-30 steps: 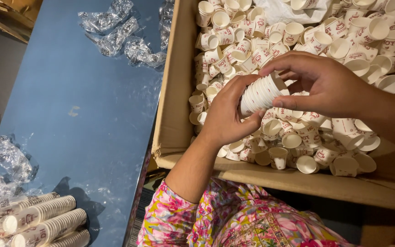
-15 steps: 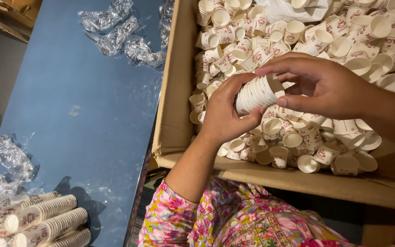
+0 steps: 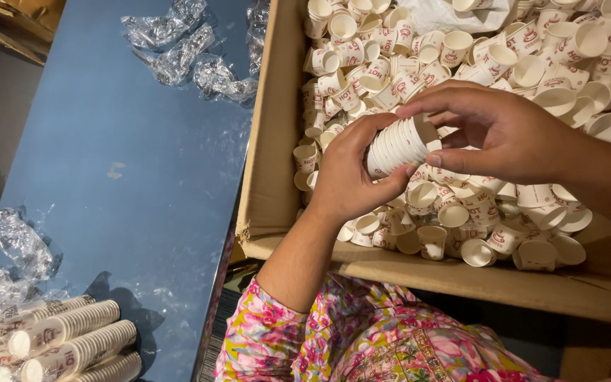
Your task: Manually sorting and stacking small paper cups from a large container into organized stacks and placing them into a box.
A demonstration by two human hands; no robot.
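A short stack of nested white paper cups (image 3: 397, 145) is held sideways above a large cardboard box (image 3: 266, 177). My left hand (image 3: 344, 177) wraps around the stack's lower end. At the upper end my right hand (image 3: 503, 134) pinches the stack between fingers and thumb. Underneath, the box is filled with several loose small white paper cups (image 3: 461, 64) with red print, lying in all directions.
A blue table (image 3: 129, 177) lies left of the box. Several stacks of nested cups (image 3: 65, 339) lie at its near left corner among crumpled clear plastic wrap (image 3: 8, 240). More clear wrap (image 3: 185, 56) sits at the far side. My floral sleeve (image 3: 284, 332) is below.
The cup stack has shifted slightly left and lower between my hands. Both hands keep their hold.
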